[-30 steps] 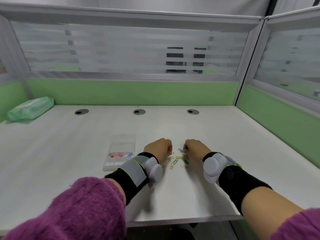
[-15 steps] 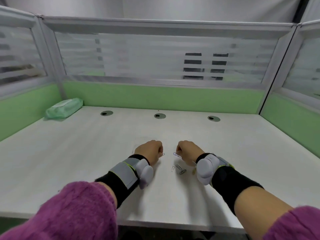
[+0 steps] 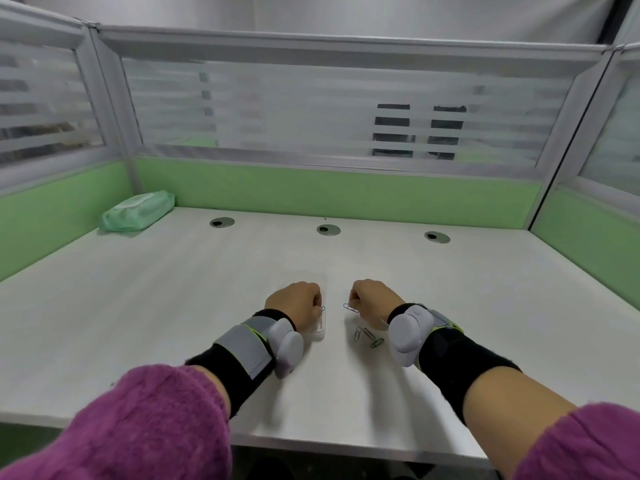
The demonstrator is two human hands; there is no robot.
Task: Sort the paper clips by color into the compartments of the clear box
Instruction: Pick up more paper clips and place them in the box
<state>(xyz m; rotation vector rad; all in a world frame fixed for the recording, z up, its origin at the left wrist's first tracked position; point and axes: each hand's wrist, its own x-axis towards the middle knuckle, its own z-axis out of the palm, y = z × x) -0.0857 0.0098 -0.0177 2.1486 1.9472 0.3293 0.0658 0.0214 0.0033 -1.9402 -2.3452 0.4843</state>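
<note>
While the left hand (image 3: 297,303) pinches a small clip over the clear plastic box (image 3: 320,329), the right hand (image 3: 374,299), just beside the box, pinches a blue wire paper clip (image 3: 349,308).

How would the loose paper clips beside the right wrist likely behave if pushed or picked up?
The loose paper clips lie flat on the smooth desk, so they would probably slide, not roll. They look thin and light, so likely fiddly to pinch. The right hand pinches one by fingertips.
</note>
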